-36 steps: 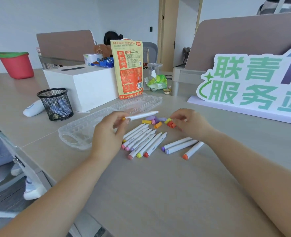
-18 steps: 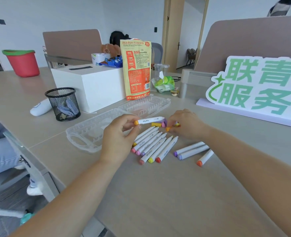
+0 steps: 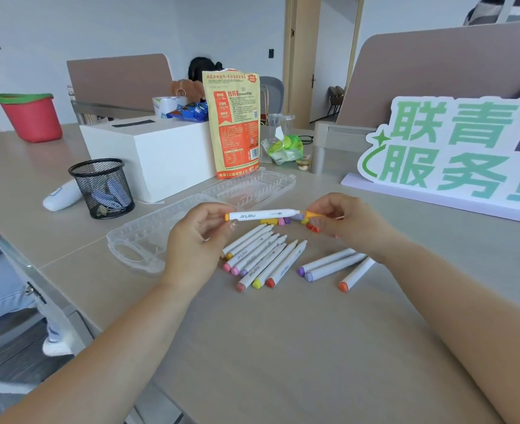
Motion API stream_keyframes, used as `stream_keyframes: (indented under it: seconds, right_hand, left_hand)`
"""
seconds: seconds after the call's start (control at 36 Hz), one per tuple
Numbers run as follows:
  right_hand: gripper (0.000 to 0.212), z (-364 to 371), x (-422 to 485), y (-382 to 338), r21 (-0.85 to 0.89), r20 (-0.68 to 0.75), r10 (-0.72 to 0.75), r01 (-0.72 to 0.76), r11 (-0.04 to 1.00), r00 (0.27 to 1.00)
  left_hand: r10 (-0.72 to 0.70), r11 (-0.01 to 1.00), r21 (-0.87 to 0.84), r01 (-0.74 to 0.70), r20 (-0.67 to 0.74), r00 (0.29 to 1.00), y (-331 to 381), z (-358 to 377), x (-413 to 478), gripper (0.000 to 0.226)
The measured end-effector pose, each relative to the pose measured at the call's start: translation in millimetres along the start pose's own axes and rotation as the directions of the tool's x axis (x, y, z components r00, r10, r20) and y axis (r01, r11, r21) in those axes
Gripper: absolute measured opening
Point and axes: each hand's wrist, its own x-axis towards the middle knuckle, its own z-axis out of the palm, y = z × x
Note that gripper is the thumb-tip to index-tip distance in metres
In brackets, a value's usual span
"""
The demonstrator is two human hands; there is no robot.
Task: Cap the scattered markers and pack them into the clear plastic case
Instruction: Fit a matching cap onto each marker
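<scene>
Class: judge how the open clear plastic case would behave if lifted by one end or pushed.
The clear case looks thin-walled, so probably light and slightly bendy. It lies open in two joined halves, so lifting one would likely let the other swing. Flat on the smooth table, it should slide rather than tip.
</scene>
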Motion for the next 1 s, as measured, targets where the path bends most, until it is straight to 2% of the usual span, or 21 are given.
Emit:
stream_keyframes:
  seconds: [0.28, 0.64, 1.0]
  right_hand:
    - [0.013, 0, -3, -5, 0.103, 0.04, -0.031, 0.027, 0.994, 0.999]
    - [0.011, 6, -4, -12, 0.046, 0.032, -0.061, 0.059, 0.997, 0.998]
    - [0.009, 4, -7, -17, 0.174, 0.043, -0.064, 0.056, 0.983, 0.997]
  left_hand:
    - [-0.016, 0.999, -0.034, 0.017, 0.013, 1.0, 0, 0, 1, 0.026]
    - [-0.019, 0.997, -0.069, 0.021, 0.026, 0.999, 2, 0, 0, 0.028]
    - [-0.024, 0.995, -0.099, 0.025, 0.007, 1.0, 3, 0, -1, 0.028]
